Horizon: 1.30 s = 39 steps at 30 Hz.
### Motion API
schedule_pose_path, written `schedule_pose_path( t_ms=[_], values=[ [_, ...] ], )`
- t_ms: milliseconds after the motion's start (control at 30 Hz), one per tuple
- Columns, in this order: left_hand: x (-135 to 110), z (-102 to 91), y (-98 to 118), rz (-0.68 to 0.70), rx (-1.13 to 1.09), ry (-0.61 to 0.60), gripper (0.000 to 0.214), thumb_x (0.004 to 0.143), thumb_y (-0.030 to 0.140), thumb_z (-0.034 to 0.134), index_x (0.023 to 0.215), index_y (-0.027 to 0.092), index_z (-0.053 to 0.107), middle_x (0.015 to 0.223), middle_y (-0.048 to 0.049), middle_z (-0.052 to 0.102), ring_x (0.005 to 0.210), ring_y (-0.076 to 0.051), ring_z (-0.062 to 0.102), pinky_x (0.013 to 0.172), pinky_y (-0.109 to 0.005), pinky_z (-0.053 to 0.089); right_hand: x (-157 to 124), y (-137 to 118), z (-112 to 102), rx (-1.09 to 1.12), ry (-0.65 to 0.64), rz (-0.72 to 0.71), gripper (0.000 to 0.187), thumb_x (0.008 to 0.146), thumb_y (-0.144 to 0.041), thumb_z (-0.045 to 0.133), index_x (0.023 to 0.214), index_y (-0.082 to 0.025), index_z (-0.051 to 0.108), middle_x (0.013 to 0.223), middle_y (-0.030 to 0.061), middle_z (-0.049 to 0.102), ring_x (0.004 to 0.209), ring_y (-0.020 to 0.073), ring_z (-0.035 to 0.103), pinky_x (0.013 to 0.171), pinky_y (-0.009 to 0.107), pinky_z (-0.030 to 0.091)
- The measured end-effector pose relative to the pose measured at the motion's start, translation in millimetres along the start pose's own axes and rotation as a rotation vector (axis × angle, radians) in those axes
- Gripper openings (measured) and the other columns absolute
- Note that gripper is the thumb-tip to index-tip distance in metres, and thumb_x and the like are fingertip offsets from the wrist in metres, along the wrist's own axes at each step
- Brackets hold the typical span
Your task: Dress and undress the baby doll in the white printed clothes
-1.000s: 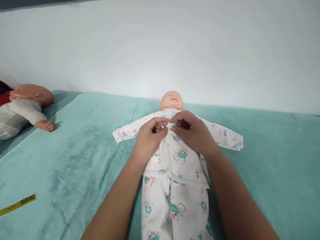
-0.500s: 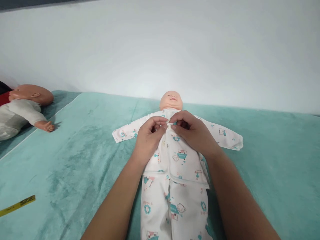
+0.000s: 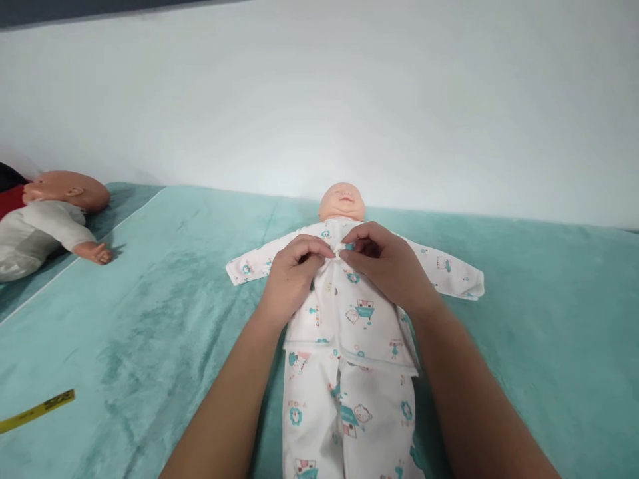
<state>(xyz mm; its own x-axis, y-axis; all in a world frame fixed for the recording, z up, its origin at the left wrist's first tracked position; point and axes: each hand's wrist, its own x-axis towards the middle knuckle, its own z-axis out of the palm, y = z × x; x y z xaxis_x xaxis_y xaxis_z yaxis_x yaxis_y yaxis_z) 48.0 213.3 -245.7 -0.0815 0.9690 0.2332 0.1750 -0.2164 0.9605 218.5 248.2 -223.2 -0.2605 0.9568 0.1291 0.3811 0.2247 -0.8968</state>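
A baby doll lies on its back, head toward the wall and arms spread. It wears a white printed jacket and matching trousers. My left hand pinches one side of the jacket's front opening at the upper chest. Close beside it, my right hand pinches the other edge between thumb and forefinger. The fingertips nearly meet there, and they hide the fastening between them. Below the hands the front edges lie together down to the hem.
A second doll in pale clothes lies on its side at the far left. Yellow tape is on the teal blanket at the lower left. Behind the blanket rises a white wall.
My left fingertips have shifted slightly down, and its thumb and forefinger have drawn closer together on the jacket edge. My right hand stays nearly in place. The view has moved very slightly.
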Motion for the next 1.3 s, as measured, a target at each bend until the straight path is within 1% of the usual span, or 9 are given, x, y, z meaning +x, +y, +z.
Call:
schedule_pose_path(
  t_ms=[200, 333, 400, 600, 733, 833, 1000, 1067, 1300],
  values=[
    [-2.7, -17.5, 12.6, -0.151, 0.004, -0.153, 0.014, 0.084, 0.030, 0.060, 0.091, 0.021, 0.068, 0.074, 0.0016, 0.056, 0.065, -0.011, 0.046, 0.059, -0.024, 0.035, -7.2, -6.3, -6.4, -0.009, 0.011, 0.035, 0.021, 0.085, -0.042, 0.060, 0.083, -0.021, 0.060, 0.072, -0.0034, 0.055, 0.066, 0.0094, 0.047, 0.060, 0.023, 0.036],
    [-7.6, -31.7, 25.8, -0.141, 0.101, -0.412, 0.015, 0.083, 0.034, 0.064, 0.086, 0.020, 0.067, 0.075, 0.0016, 0.053, 0.070, -0.011, 0.047, 0.062, -0.024, 0.037, -33.2, -25.1, -11.4, -0.226, -0.199, 0.093, 0.038, 0.084, -0.054, 0.059, 0.070, -0.019, 0.050, 0.064, -0.0035, 0.052, 0.058, 0.0094, 0.042, 0.052, 0.023, 0.030],
    [-9.2, -36.1, 28.8, -0.144, 0.147, -0.507, 0.014, 0.082, 0.033, 0.065, 0.086, 0.020, 0.067, 0.075, 0.0019, 0.053, 0.070, -0.011, 0.047, 0.062, -0.024, 0.038, -47.5, -32.9, -8.0, -0.361, -0.237, 0.089, 0.040, 0.082, -0.054, 0.061, 0.069, -0.019, 0.049, 0.065, -0.0032, 0.054, 0.058, 0.0097, 0.042, 0.051, 0.024, 0.028],
    [-8.4, -36.2, 26.0, -0.132, 0.188, -0.539, 0.011, 0.079, 0.029, 0.067, 0.086, 0.021, 0.066, 0.075, 0.0032, 0.053, 0.070, -0.010, 0.046, 0.062, -0.023, 0.038, -65.8, -37.6, 15.3, -0.700, -0.137, -0.005, 0.021, 0.084, -0.031, 0.059, 0.071, -0.019, 0.047, 0.072, -0.0024, 0.056, 0.058, 0.0095, 0.038, 0.053, 0.026, 0.023],
    [-8.1, -32.5, 25.2, -0.128, 0.218, -0.517, 0.006, 0.079, 0.026, 0.065, 0.079, 0.020, 0.064, 0.075, 0.0031, 0.054, 0.067, -0.010, 0.046, 0.060, -0.023, 0.038, -65.7, -41.1, 23.6, -0.780, -0.096, 0.050, 0.016, 0.085, -0.021, 0.049, 0.070, -0.018, 0.044, 0.070, -0.0014, 0.053, 0.054, 0.0093, 0.030, 0.052, 0.027, 0.017],
    [-9.1, -32.7, 25.8, -0.145, 0.184, -0.483, 0.010, 0.081, 0.028, 0.065, 0.077, 0.019, 0.063, 0.072, 0.0028, 0.055, 0.067, -0.010, 0.047, 0.060, -0.023, 0.038, -61.6, -41.0, 18.3, -0.638, -0.081, 0.101, 0.021, 0.084, -0.020, 0.048, 0.065, -0.017, 0.040, 0.062, -0.0022, 0.046, 0.054, 0.0089, 0.029, 0.051, 0.027, 0.018],
    [-10.8, -33.8, 25.8, -0.210, -0.064, -0.451, 0.010, 0.079, 0.027, 0.070, 0.082, 0.018, 0.066, 0.072, 0.0015, 0.061, 0.067, -0.010, 0.054, 0.062, -0.022, 0.043, -50.7, -28.3, -1.0, 0.053, -0.252, 0.234, 0.025, 0.087, -0.036, 0.054, 0.071, -0.018, 0.047, 0.061, -0.0044, 0.042, 0.053, 0.0066, 0.036, 0.048, 0.021, 0.027],
    [-10.5, -32.4, 24.8, -0.224, -0.130, -0.448, 0.010, 0.078, 0.025, 0.071, 0.083, 0.017, 0.067, 0.069, 0.0012, 0.062, 0.065, -0.010, 0.056, 0.061, -0.022, 0.045, -47.7, -22.9, -3.5, 0.231, -0.269, 0.243, 0.029, 0.086, -0.039, 0.058, 0.070, -0.018, 0.047, 0.060, -0.0046, 0.042, 0.052, 0.0062, 0.038, 0.047, 0.019, 0.028],
    [-7.6, -27.3, 18.7, -0.242, -0.238, -0.433, 0.011, 0.076, 0.023, 0.075, 0.083, 0.015, 0.072, 0.070, -0.0019, 0.067, 0.064, -0.011, 0.060, 0.061, -0.024, 0.049, -45.1, -19.3, -0.2, 0.352, -0.287, 0.247, 0.030, 0.085, -0.040, 0.061, 0.068, -0.016, 0.056, 0.062, -0.0017, 0.052, 0.055, 0.0067, 0.049, 0.050, 0.018, 0.040]
  ],
)
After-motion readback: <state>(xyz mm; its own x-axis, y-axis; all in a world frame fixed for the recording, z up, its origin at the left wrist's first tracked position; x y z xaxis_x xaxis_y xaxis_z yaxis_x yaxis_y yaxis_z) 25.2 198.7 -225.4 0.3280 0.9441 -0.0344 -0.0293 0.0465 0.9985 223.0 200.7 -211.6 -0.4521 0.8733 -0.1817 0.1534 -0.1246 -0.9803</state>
